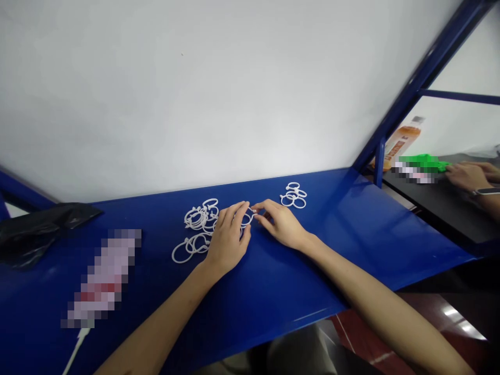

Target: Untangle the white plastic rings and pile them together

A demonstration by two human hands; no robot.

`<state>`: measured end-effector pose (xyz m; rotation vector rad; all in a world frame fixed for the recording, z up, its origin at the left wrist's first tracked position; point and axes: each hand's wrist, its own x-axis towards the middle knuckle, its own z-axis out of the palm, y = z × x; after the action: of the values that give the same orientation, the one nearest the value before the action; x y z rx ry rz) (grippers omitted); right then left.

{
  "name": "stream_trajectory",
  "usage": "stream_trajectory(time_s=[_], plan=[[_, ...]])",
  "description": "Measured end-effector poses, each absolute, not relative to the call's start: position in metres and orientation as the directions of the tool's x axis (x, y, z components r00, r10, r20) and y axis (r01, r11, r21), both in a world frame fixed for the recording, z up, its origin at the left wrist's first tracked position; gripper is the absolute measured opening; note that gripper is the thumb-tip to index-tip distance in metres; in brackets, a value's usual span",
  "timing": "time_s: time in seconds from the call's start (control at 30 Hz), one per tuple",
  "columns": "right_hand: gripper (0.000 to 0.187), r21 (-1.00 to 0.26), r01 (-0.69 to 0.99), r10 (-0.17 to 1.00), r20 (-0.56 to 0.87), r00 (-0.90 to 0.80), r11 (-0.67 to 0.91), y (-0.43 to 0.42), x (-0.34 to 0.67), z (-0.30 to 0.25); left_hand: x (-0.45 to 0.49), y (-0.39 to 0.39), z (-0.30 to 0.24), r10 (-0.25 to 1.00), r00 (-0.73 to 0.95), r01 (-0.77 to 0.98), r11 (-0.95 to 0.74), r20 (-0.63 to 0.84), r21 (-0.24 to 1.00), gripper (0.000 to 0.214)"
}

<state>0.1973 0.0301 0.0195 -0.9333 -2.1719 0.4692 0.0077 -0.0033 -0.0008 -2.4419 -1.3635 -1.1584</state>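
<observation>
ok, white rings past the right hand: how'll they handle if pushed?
Those rings are probably light, given their thin bands. Likely stiff rather than floppy, since the loops hold rounded outlines. Lying flat and overlapping on the blue table, they'd probably slide together, not roll.

Over the glossy blue tabletop [281, 297], the person's left hand [227, 244] and right hand [284, 225] were bare and slim-fingered, with slender left forearm [167, 315] and right forearm [367, 294] likewise uncovered. Below the tabletop's near edge showed dim, dull greyish cloth [300, 354], apparently clothing over the lap.
</observation>
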Motion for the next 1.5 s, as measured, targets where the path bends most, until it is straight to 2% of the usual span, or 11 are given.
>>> stream_trajectory(time_s=[0.13, 0.3, 0.57, 0.63, 0.7, 0.8, 0.9, 1.0, 1.17, 1.27, 1.5], plan=[[0.023, -0.565, 0.471, 0.733, 0.464, -0.497, 0.677, 0.026, 0.195, 0.023, 0.007, -0.002, -0.003, 0.709, 0.307, 0.793, -0.559, 0.635, 0.241, 0.045], [0.026, -0.672, 0.47, 0.809, 0.367, -0.46, 0.572, 0.024, 0.193, 0.027, 0.001, -0.003, 0.002, 0.723, 0.227, 0.857, -0.466, 0.653, 0.218, 0.038], [0.021, -0.798, 0.406, 0.83, 0.199, -0.521, 0.446, 0.018, 0.188, 0.032, 0.0, -0.009, 0.011, 0.675, 0.306, 0.89, -0.454, 0.672, 0.05, 0.031], [0.02, -0.815, 0.396, 0.84, 0.189, -0.508, 0.423, 0.019, 0.188, 0.03, 0.001, -0.01, 0.012, 0.671, 0.319, 0.881, -0.471, 0.669, 0.053, 0.034], [0.019, -0.817, 0.388, 0.846, 0.211, -0.49, 0.428, 0.022, 0.19, 0.029, 0.0, -0.01, 0.013, 0.675, 0.316, 0.856, -0.505, 0.667, 0.106, 0.033], [0.02, -0.806, 0.376, 0.844, 0.26, -0.468, 0.457, 0.024, 0.191, 0.028, -0.003, -0.008, 0.016, 0.714, 0.264, 0.803, -0.535, 0.649, 0.262, 0.022], [0.021, -0.783, 0.374, 0.827, 0.296, -0.478, 0.497, 0.024, 0.192, 0.031, -0.006, -0.004, 0.019, 0.778, 0.169, 0.764, -0.491, 0.605, 0.419, 0.023], [0.021, -0.723, 0.381, 0.778, 0.343, -0.526, 0.577, 0.021, 0.192, 0.034, -0.009, -0.001, 0.022, 0.811, 0.124, 0.732, -0.464, 0.572, 0.499, 0.023], [0.024, -0.567, 0.368, 0.66, 0.482, -0.577, 0.737, 0.018, 0.192, 0.031, -0.013, 0.003, 0.02, 0.809, 0.127, 0.72, -0.473, 0.574, 0.508, 0.019], [0.029, -0.494, 0.372, 0.607, 0.502, -0.616, 0.786, 0.019, 0.193, 0.027, -0.015, 0.003, 0.016, 0.795, 0.132, 0.735, -0.479, 0.592, 0.48, 0.016], [0.031, -0.443, 0.352, 0.555, 0.51, -0.657, 0.825, 0.016, 0.191, 0.025, -0.016, -0.001, 0.01, 0.707, 0.159, 0.754, -0.537, 0.689, 0.377, 0.018]])
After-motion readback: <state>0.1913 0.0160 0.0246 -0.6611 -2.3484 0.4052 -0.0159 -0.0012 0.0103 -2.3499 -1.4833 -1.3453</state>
